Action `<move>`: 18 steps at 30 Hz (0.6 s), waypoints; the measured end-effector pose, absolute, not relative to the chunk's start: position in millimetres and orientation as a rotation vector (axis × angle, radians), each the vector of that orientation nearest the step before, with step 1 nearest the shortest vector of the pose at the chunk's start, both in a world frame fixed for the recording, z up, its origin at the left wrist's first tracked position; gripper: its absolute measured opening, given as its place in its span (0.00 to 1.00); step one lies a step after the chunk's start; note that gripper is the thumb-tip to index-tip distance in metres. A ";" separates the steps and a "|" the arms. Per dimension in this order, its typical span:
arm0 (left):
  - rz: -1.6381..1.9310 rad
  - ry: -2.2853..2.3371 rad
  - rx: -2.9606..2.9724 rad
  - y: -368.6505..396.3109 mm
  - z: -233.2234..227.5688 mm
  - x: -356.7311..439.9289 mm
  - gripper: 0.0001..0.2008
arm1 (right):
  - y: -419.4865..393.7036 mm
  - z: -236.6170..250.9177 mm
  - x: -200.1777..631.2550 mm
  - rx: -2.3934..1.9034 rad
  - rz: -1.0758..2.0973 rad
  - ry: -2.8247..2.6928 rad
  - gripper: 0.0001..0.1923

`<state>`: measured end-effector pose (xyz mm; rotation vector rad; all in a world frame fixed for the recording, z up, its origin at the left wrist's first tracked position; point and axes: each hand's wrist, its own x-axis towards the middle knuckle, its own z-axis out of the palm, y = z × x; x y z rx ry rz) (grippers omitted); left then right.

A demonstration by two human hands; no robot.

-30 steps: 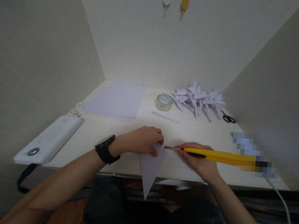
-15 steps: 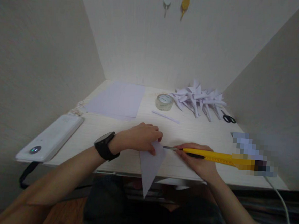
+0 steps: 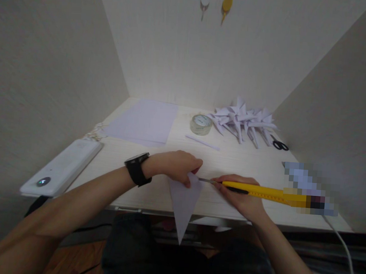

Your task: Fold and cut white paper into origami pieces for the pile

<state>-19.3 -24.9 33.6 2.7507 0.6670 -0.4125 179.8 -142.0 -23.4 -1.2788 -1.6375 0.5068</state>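
While the left hand (image 3: 181,166) presses its curled fingers down on the top edge of a folded paper triangle (image 3: 183,204), the right hand (image 3: 244,195) is closed around a yellow utility knife (image 3: 260,191), its blade tip touching the triangle's upper right corner. The triangle lies at the near edge of the surface (image 3: 231,157), its point hanging over toward 6 o'clock. At 12 o'clock from the hands sits a tape roll (image 3: 201,124); folded paper shapes (image 3: 243,120) and scissors (image 3: 279,145) lie toward 1 o'clock, flat sheets (image 3: 143,121) toward 11 o'clock.
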 end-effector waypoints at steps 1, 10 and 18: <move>-0.420 0.684 2.734 -24.3 34.6 -18.3 0.19 | -142.0 -23.5 180.0 -1.279 0.505 -1.639 0.03; -0.421 0.789 2.863 -32.4 37.9 -19.3 0.17 | -143.1 -25.1 179.2 -1.264 0.507 -1.618 0.03; -0.469 0.808 3.010 -51.6 41.9 -25.9 0.11 | -143.9 -24.3 178.7 -1.255 0.507 -1.631 0.03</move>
